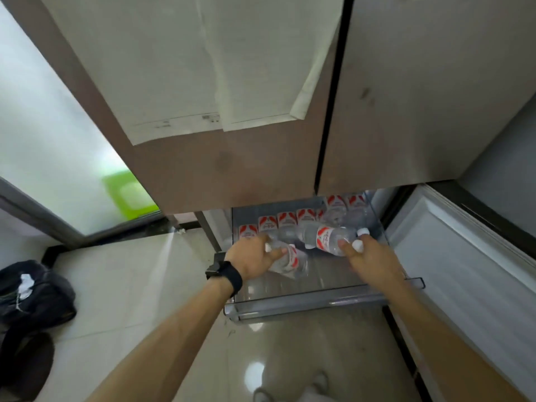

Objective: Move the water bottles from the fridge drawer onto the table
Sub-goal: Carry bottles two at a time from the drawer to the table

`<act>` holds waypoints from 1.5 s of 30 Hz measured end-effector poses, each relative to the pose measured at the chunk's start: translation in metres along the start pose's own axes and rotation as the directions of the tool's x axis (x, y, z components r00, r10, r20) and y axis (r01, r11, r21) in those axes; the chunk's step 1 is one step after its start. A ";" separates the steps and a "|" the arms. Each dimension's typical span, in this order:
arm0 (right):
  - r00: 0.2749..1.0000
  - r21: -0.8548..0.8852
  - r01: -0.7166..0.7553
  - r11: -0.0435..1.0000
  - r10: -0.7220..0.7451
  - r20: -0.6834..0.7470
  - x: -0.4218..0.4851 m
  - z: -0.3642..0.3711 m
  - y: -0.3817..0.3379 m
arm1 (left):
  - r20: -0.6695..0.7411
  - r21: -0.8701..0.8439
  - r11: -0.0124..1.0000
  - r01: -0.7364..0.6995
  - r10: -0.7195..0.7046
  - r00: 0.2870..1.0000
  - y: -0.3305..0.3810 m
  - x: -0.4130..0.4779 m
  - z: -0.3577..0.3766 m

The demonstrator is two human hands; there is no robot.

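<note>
The clear fridge drawer point(304, 300) is pulled out below the closed upper doors. A row of several water bottles with red-and-white labels point(287, 220) stands along its back. My left hand point(252, 261), with a black watch on the wrist, grips a clear water bottle point(291, 261) lying tilted near the drawer's left front. My right hand point(368, 256) holds a second water bottle point(324, 237) by its cap end, lying sideways over the drawer's middle. Both hands are inside the drawer.
The lower fridge door point(470, 256) stands open at the right. The closed upper fridge doors point(261, 140), with papers stuck on them, loom right above the drawer. A black bag point(32, 294) lies on the tiled floor at the left. A frosted glass door point(58, 140) is at far left.
</note>
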State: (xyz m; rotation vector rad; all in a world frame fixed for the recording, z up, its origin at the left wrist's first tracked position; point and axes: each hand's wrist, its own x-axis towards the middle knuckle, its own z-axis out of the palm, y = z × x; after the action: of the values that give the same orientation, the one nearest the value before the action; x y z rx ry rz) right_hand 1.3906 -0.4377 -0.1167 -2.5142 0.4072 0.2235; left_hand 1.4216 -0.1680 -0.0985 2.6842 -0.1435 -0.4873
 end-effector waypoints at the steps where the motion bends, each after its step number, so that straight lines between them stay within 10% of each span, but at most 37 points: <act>1: 0.998 -0.067 0.063 0.996 -0.063 -0.004 -0.003 -0.008 -0.003 | 0.006 0.050 0.998 -0.034 0.033 0.999 0.002 -0.003 -0.002; 6: 0.955 -0.331 0.294 0.897 -0.266 0.130 -0.011 -0.023 -0.028 | 0.101 0.373 0.897 -0.237 0.215 0.971 0.014 -0.010 0.003; 13: 0.904 -0.279 0.399 0.874 -0.324 0.278 -0.012 0.007 -0.029 | 0.127 0.358 0.869 -0.341 0.317 0.940 0.001 -0.008 0.006; 20: 0.965 0.093 0.222 0.971 -0.232 0.119 -0.017 0.025 -0.012 | -0.045 -0.172 0.973 -0.151 0.146 0.988 -0.012 -0.008 0.037; 25: 0.965 0.167 0.166 0.972 -0.194 0.174 -0.016 0.038 -0.011 | 0.029 -0.627 0.779 0.016 0.003 1.000 -0.003 -0.011 0.052; 45: 0.899 0.285 0.277 0.918 -0.352 0.260 0.023 0.054 0.007 | -0.097 -0.250 0.965 0.077 -0.104 0.990 0.026 0.001 0.090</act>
State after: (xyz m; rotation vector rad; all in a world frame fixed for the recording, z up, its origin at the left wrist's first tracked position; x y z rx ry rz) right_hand 1.4057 -0.4176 -0.1705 -2.2140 -0.1008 0.4028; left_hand 1.3896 -0.2255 -0.1649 2.4731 0.0676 -0.3583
